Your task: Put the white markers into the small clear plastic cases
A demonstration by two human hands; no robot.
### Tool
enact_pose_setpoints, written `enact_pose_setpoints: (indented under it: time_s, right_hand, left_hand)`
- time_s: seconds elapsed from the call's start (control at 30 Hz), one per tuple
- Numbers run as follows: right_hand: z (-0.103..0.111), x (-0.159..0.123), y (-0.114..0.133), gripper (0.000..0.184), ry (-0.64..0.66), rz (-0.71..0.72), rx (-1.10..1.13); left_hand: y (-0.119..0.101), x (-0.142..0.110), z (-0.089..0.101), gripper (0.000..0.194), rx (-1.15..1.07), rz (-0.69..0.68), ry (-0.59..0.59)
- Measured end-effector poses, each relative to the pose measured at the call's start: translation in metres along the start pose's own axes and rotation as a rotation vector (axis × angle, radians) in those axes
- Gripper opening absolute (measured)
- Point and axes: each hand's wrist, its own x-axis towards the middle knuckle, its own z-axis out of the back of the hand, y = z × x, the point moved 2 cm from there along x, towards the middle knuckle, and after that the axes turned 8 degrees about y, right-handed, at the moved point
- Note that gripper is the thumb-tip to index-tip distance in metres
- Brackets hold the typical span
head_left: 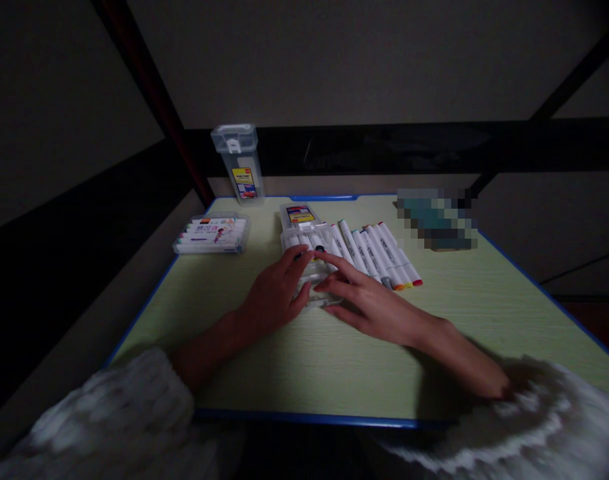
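Observation:
A clear plastic marker case lies on its back on the table, its hinged lid open towards me. White markers lie inside, and dark round ends show at the mouth. My left hand grips the case's left side near the mouth, thumb low by the lid. From the right, my right hand reaches in with fingers spread; its index fingertip touches or nearly touches the marker ends, and the other fingers rest by the lid. Loose white markers with coloured ends lie side by side right of the case.
A tall clear case with a yellow label stands at the back left corner. Left of centre lies a flat clear box of markers. A pixelated teal object lies back right. The pale green table has a blue edge.

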Motion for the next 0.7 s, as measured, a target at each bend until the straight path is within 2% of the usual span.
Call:
enact_pose_setpoints:
  time_s: [0.7]
  right_hand:
    - [-0.0012, -0.0003, 0.0, 0.022, 0.03, -0.004, -0.01]
  left_hand:
    - [0.0012, -0.0001, -0.0015, 0.042, 0.033, -0.004, 0.009]
